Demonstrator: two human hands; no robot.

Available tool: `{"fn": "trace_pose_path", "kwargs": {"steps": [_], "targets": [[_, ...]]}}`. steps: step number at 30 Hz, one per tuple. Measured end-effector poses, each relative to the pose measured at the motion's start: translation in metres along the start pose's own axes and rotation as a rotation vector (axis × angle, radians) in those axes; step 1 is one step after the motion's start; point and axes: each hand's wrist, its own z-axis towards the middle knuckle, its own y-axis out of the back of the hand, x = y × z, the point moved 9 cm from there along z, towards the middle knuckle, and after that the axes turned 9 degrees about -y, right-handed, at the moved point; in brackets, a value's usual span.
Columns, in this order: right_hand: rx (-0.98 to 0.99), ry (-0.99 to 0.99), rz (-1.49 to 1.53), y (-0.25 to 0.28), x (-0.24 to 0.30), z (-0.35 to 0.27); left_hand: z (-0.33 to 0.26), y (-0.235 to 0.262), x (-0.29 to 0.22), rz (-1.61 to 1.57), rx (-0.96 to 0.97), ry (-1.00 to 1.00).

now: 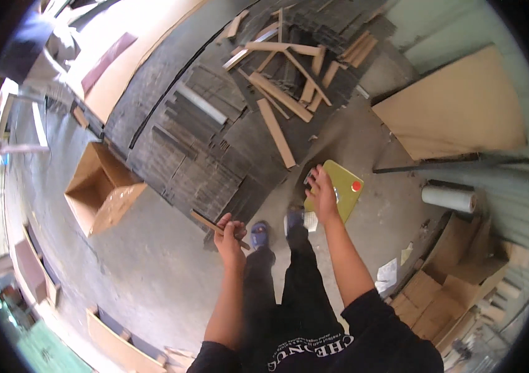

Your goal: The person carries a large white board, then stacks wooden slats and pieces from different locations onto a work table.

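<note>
My left hand (231,236) is closed around a thin wooden strip (207,221), tan on one face and dark at the edge, which sticks out on both sides of the fist. My right hand (321,193) is held over the left side of a flat yellow-green board-like thing (346,194) with a red round spot. Its fingers are bent but apart, and I make out nothing held in them. Small and blurred, whatever lies by those fingertips cannot be told. Dark strips (205,186) lie stacked in rows on the floor just beyond my left hand.
Loose brown strips (280,93) lie in a jumble ahead. An open cardboard box (99,193) stands at left, another box (457,280) at lower right. A cardboard sheet (457,109) leans by the right wall near a white roll (448,198). Another person (25,43) is at far upper left.
</note>
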Motion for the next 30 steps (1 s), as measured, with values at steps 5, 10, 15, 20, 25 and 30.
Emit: {"fn": "trace_pose_path", "kwargs": {"steps": [5,10,15,20,25,30], "targets": [[-0.052,-0.159,-0.035,-0.037,0.016,0.044,-0.013,0.042,0.000,0.042,-0.285,0.032],[0.050,-0.258,0.104,-0.044,-0.005,0.061,-0.035,0.116,0.007,0.101,-0.593,0.027],[0.059,-0.400,0.323,0.004,-0.056,0.047,-0.055,0.151,0.017,-0.019,-0.682,0.047],[-0.009,-0.594,0.032,0.026,-0.151,0.031,-0.050,0.171,0.043,-0.042,-0.678,0.168],[-0.033,-0.630,-0.020,-0.041,-0.209,-0.005,-0.023,0.248,0.091,0.261,-0.680,0.067],[-0.173,-0.565,0.245,-0.045,-0.254,-0.004,0.046,0.254,0.065,0.848,-0.331,-0.014]]}}
